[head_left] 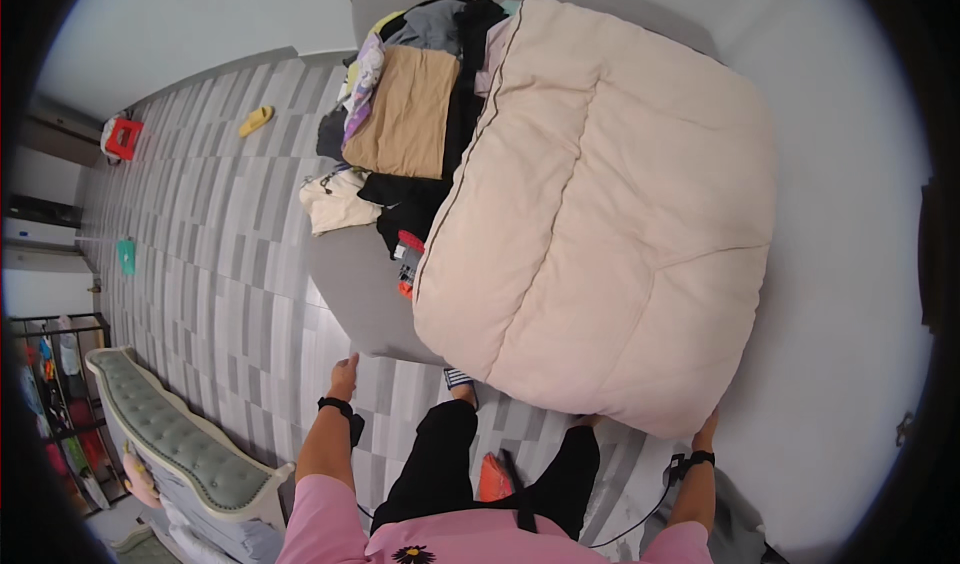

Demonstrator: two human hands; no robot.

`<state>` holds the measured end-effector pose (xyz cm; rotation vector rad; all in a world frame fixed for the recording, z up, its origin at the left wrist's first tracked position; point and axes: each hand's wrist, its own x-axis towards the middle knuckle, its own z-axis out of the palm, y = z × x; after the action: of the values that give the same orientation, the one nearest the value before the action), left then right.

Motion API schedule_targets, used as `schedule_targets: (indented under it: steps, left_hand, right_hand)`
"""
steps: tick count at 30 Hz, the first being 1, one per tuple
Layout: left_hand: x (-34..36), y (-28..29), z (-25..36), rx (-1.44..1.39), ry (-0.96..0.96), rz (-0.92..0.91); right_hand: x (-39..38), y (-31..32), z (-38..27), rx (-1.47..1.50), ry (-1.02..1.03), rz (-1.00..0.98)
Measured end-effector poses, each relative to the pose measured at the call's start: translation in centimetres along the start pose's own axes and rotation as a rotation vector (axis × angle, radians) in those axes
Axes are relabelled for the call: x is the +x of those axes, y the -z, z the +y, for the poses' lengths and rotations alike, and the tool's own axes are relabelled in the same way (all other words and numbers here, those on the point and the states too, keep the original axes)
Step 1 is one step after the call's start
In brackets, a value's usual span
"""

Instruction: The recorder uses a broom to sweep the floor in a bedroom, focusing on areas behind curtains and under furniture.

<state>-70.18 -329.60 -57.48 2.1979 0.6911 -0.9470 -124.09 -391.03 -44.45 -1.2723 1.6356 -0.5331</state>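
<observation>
Beige quilt (610,214) spreads from the centre out to 2 o'clock, rumpled, on a grey bed (350,274). Right hand (707,430) at 4 o'clock, at the quilt's near corner, seemingly touching; fingers mostly hidden, can't tell if it grips. Left hand (344,376) at 8 o'clock, by the bed's near corner, off the quilt, nothing visible in it; can't tell how wide the fingers are. Black bands on both wrists.

Clothes pile at 11 o'clock, beside the quilt: tan cloth (405,114) on top, purple-and-white patterned cloth (365,84) along its left edge, grey and black garments around. Cream cloth (340,202) at 10 o'clock, near the bed edge. Small red-and-grey items (408,262) just beside the quilt's left edge.

Yellow slipper (256,121) on the floor at 10 o'clock; green object (125,256) at 9. Tufted green headboard (185,429) at 8 o'clock, dark rack (65,404) beyond it. Orange item (494,477) on the floor at 6 o'clock, between the person's legs.
</observation>
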Motion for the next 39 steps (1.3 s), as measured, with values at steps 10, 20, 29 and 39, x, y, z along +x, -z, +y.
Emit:
schedule_targets:
  steps: [10,20,29,39]
  left_hand:
    - [8.6,-4.5,-2.0,-0.394,0.102,-0.097]
    - [10.5,-6.3,-0.1,-0.574,-0.154,-0.043]
    - [14.6,-6.9,-2.4,-0.621,-0.396,-0.093]
    - [16.1,-5.0,-0.6,-0.546,-0.063,0.046]
  right_hand:
    - [7.6,-1.2,1.6,0.291,-0.076,-0.06]
    - [7.8,-3.1,3.3,0.254,-0.043,0.008]
    - [5.6,-4.5,6.5,0.239,-0.032,0.037]
    - [3.5,-6.0,8.0,0.27,-0.091,0.055]
